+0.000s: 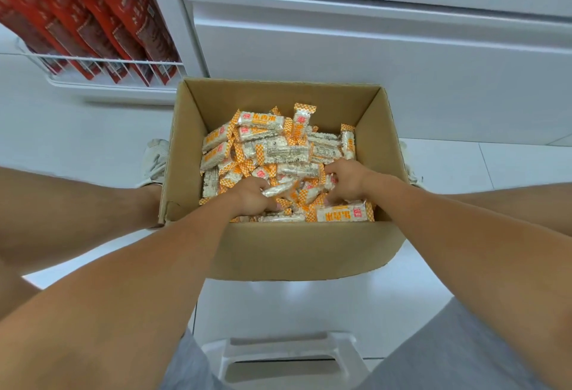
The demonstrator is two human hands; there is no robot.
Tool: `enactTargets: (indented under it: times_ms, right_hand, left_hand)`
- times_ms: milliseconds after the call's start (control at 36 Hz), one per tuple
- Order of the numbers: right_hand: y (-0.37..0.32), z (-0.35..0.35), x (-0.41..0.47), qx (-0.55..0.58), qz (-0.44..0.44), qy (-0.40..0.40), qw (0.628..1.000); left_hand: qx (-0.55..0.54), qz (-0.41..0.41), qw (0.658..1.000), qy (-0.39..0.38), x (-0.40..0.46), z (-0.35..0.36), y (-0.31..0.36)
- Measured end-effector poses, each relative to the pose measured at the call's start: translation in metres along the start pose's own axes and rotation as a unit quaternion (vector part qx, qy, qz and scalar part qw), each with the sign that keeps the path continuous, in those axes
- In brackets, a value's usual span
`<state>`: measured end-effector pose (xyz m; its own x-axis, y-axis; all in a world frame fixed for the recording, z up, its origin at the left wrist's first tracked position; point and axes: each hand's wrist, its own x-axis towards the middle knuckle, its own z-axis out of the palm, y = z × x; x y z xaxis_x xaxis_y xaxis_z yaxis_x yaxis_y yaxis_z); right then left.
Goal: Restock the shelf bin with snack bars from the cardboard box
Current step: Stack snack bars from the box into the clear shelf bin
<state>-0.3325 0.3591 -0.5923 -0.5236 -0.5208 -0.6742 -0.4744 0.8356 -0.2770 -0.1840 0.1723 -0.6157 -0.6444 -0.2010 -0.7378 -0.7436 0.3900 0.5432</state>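
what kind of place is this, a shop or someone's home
Most likely a shop aisle during restocking. White retail shelving stands ahead, a wire rack holds rows of identical red packets, and both hands dig into a cardboard box full of identical wrapped snack bars.

plain brown corrugated cardboard box (278, 250), matt, a bit dented at the near left corner. snack bars (272, 148) in shiny clear plastic wrappers with orange-and-white checked ends, crinkly looking. upper left of the frame: thin white-coated wire rack (102, 63) holding glossy red packs (93, 18). white shelf unit (371, 49) smooth, satin. pale glossy floor (77, 142). grey cloth shorts (448, 352) at the bottom.
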Motion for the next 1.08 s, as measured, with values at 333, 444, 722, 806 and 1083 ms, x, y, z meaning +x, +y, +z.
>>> enactTargets:
  times_ms: [333,444,722,806,1083]
  right_hand:
    - [-0.006,-0.002,-0.002,-0.078,0.040,-0.168,0.982]
    - [-0.008,-0.005,-0.001,-0.086,0.031,-0.156,0.983]
    - [-0.013,-0.017,-0.013,0.098,0.079,-0.202,0.971]
    - [-0.015,-0.014,-0.012,0.224,0.082,-0.182,0.954]
    - [-0.032,-0.033,-0.004,0.535,0.014,-0.018,0.845]
  left_hand:
    - [-0.236,-0.007,0.971,-0.024,-0.011,0.008,0.025]
    - [-0.245,-0.010,0.969,-0.018,-0.011,0.010,0.026]
    - [-0.298,-0.027,0.953,-0.042,-0.005,0.006,0.028]
    - [-0.337,-0.032,0.940,-0.047,-0.005,0.008,0.029]
    - [-0.428,0.033,0.903,0.012,-0.006,-0.003,0.056]
